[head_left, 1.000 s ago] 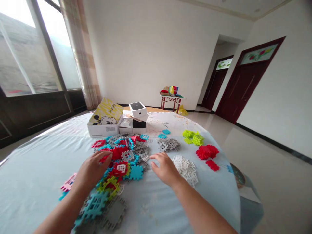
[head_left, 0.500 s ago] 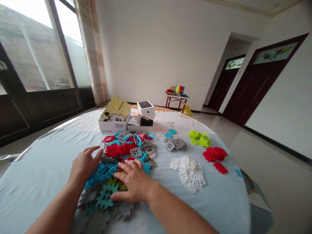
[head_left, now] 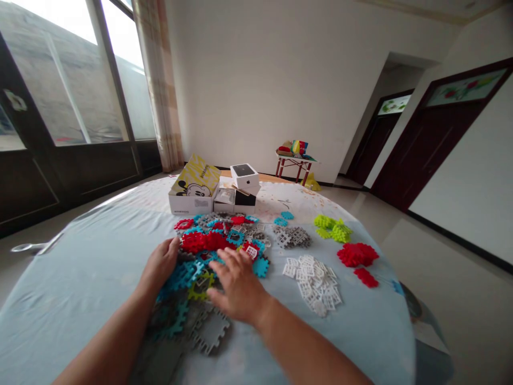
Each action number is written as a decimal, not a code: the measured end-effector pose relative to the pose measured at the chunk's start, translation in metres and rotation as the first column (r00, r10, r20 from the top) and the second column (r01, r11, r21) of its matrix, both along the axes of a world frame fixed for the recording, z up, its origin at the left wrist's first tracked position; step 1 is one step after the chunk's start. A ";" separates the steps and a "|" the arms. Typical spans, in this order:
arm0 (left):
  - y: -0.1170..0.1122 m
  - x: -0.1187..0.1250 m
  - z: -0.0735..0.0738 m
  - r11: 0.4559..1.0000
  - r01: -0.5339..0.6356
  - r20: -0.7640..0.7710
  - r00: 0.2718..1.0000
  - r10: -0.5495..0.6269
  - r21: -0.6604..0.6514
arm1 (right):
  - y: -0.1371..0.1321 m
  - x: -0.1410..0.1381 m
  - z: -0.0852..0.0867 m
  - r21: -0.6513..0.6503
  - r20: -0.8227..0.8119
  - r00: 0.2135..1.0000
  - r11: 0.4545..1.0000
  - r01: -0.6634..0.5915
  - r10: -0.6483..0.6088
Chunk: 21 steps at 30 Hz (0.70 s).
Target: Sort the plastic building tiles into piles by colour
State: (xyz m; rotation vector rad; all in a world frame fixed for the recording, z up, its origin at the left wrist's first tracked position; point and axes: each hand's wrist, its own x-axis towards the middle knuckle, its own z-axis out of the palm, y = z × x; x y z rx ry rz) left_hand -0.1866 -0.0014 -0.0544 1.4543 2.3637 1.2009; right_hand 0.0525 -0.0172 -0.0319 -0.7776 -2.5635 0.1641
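A mixed heap of notched plastic building pieces lies between my two hands. It holds red pieces (head_left: 202, 242), blue pieces (head_left: 184, 275), a lime-green frame (head_left: 201, 285) and a grey frame (head_left: 211, 330). My left hand (head_left: 160, 266) is at the heap's left side, its fingers extended by the red and blue pieces. Over the right part of the heap, my right hand (head_left: 239, 283) rests palm down, fingers spread and covering some pieces. A teal frame (head_left: 176, 320) lies at the near side. I see no piece gripped in either hand.
Sorted piles stand to the right: grey pieces (head_left: 294, 237), white pieces (head_left: 315, 283), lime-green pieces (head_left: 333, 229) and red pieces (head_left: 357, 254). Two blue discs (head_left: 283, 218) lie behind them. A yellow cartoon box (head_left: 194, 184) and a white phone box (head_left: 245, 177) stand at the back.
My left hand has moved in against the heap's left side. My right hand has shifted slightly to the right, and pieces beneath the hands have been spread about. The view has tilted a little.
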 end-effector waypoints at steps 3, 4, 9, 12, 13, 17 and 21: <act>0.001 0.009 0.001 1.000 -0.005 0.097 0.995 0.003 0.024 | -0.034 -0.014 0.003 0.038 0.052 0.967 0.967 -0.253 0.251; 0.002 0.011 0.002 0.999 -0.007 0.128 0.992 0.002 0.035 | -0.042 -0.018 0.002 0.045 0.082 0.947 0.948 -0.315 0.311; 0.000 0.017 0.003 0.997 -0.020 0.271 0.963 -0.003 0.081 | -0.053 -0.024 -0.005 0.022 0.188 0.907 0.921 -0.388 0.378; -0.005 0.023 0.010 0.996 -0.030 0.338 0.941 0.000 0.085 | -0.046 -0.018 -0.005 0.015 0.195 0.916 0.933 -0.360 0.351; -0.007 0.026 0.014 0.996 -0.039 0.366 0.931 0.006 0.084 | -0.043 -0.016 -0.004 0.011 0.192 0.922 0.938 -0.346 0.337; -0.012 0.039 0.024 0.995 -0.053 0.441 0.897 0.009 0.089 | -0.028 -0.002 -0.002 -0.024 0.172 0.950 0.965 -0.259 0.260; -0.009 0.048 0.020 0.994 -0.022 0.380 0.925 -0.021 0.108 | -0.008 0.014 -0.004 -0.042 0.171 0.972 0.987 -0.158 0.163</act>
